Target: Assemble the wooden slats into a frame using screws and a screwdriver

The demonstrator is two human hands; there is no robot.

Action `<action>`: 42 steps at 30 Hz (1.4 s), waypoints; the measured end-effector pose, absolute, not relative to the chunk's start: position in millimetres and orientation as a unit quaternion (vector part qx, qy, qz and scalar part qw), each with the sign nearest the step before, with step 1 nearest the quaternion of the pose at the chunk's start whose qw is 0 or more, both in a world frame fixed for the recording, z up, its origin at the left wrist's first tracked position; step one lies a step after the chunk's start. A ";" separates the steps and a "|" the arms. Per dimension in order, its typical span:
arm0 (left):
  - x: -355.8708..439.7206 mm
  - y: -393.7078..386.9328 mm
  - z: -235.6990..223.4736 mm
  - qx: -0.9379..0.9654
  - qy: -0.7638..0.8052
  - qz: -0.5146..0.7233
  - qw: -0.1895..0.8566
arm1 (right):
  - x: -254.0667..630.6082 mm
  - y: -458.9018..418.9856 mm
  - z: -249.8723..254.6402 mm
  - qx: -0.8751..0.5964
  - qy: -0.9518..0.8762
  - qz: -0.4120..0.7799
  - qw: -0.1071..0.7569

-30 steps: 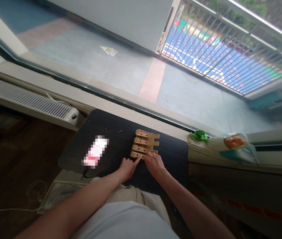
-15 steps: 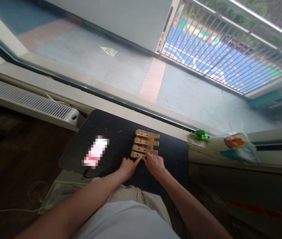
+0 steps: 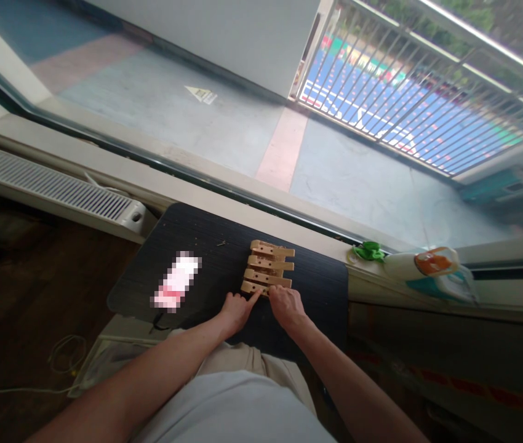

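Observation:
A stack of flat wooden pieces lies side by side on a small black table in front of me. My left hand rests on the table at the near left corner of the wood, index finger stretched out and touching the nearest piece. My right hand sits at the near edge of the same piece, fingers curled over its end. Whether those fingers grip the wood I cannot tell. A blurred pink and white object lies on the table to the left.
A window sill to the right carries a green object and a white, orange and teal item. A white radiator grille runs along the left. Behind the table is a large window. Cables lie on the dark floor.

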State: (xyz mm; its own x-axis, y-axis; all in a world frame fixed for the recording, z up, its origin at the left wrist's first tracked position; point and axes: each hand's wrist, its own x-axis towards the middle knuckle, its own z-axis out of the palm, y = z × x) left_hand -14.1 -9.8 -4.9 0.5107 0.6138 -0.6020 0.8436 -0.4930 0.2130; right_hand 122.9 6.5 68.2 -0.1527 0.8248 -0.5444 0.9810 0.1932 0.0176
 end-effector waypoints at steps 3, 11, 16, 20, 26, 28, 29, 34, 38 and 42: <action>-14.0 -9.6 -4.2 0.834 0.435 -0.235 0.247 | 124.1 4.1 64.8 0.648 0.710 -0.182 0.207; -13.1 -9.9 -3.3 0.835 0.438 -0.227 0.243 | 125.5 4.1 73.0 0.638 0.716 -0.160 0.234; -13.9 -11.0 -4.5 0.837 0.442 -0.219 0.238 | 124.7 6.5 80.3 0.584 0.763 -0.153 0.229; -13.8 -11.2 -4.9 0.835 0.443 -0.218 0.242 | 123.8 7.7 78.5 0.585 0.764 -0.155 0.224; -12.9 -10.7 -3.7 0.833 0.440 -0.234 0.241 | 122.9 4.3 66.2 0.646 0.711 -0.180 0.212; -12.9 -10.4 -3.2 0.834 0.438 -0.235 0.241 | 122.7 3.7 64.5 0.664 0.692 -0.186 0.211; -13.0 -10.3 -3.0 0.834 0.437 -0.235 0.240 | 122.8 3.7 64.6 0.668 0.687 -0.188 0.214; -13.7 -11.3 -4.1 0.837 0.440 -0.225 0.234 | 125.4 3.5 71.4 0.647 0.707 -0.164 0.233; -13.8 -12.1 -5.8 0.838 0.441 -0.225 0.231 | 127.4 5.0 80.4 0.599 0.753 -0.150 0.229; -13.9 -11.7 -6.6 0.839 0.436 -0.229 0.233 | 126.3 7.7 83.5 0.595 0.750 -0.159 0.240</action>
State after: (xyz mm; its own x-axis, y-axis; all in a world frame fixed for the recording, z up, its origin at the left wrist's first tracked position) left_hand -13.9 -11.7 -6.6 0.5151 0.6253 -0.5862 0.8379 -0.5114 0.1908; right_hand 126.3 7.7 83.5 -0.1766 0.8173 -0.5485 0.9693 0.2412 0.0473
